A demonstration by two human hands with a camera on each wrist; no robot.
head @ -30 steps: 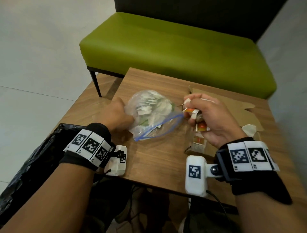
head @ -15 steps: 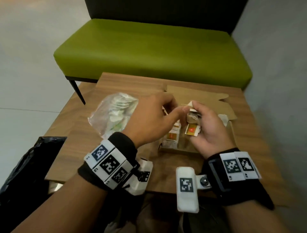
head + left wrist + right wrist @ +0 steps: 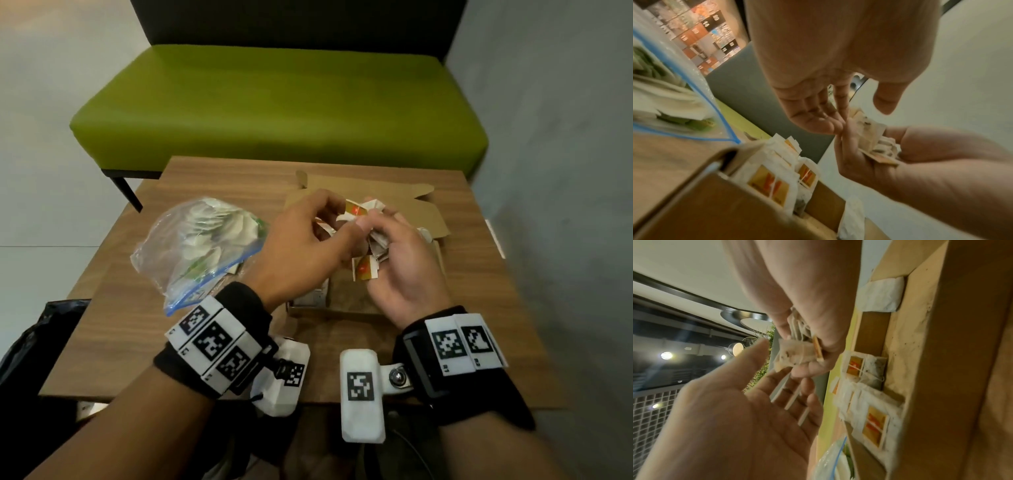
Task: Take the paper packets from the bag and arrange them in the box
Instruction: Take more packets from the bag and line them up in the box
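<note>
We see both hands meeting above the open cardboard box (image 3: 428,219) on the wooden table (image 3: 212,171); the right hand (image 3: 404,270) is cupped palm-up with its fingers curled round a loose bunch of paper packets (image 3: 364,269), white sachets with orange-and-red labels; the left hand (image 3: 305,246) reaches in from the side, and its fingers and thumb seem to close on the top packet (image 3: 356,210) of the bunch, though in the left wrist view the fingers (image 3: 813,113) lie fairly straight and the thumb stands apart, so we cannot tell whether it truly pinches or only touches.

Inside the box more packets (image 3: 772,180) already stand on edge along the near wall, and one plain white one (image 3: 882,294) lies at the far corner; the two hands hide most of the box floor from the head camera.

Just left of the box lies the clear zip bag (image 3: 202,246) with a blue seal, bulging with further packets, its mouth turned toward the box; behind the table stands a green bench (image 3: 274,102) with a dark back; a black plastic bag (image 3: 30,339) shows at the lower left, beside the table; each wrist carries a black band with printed markers and a white camera unit (image 3: 359,394).
</note>
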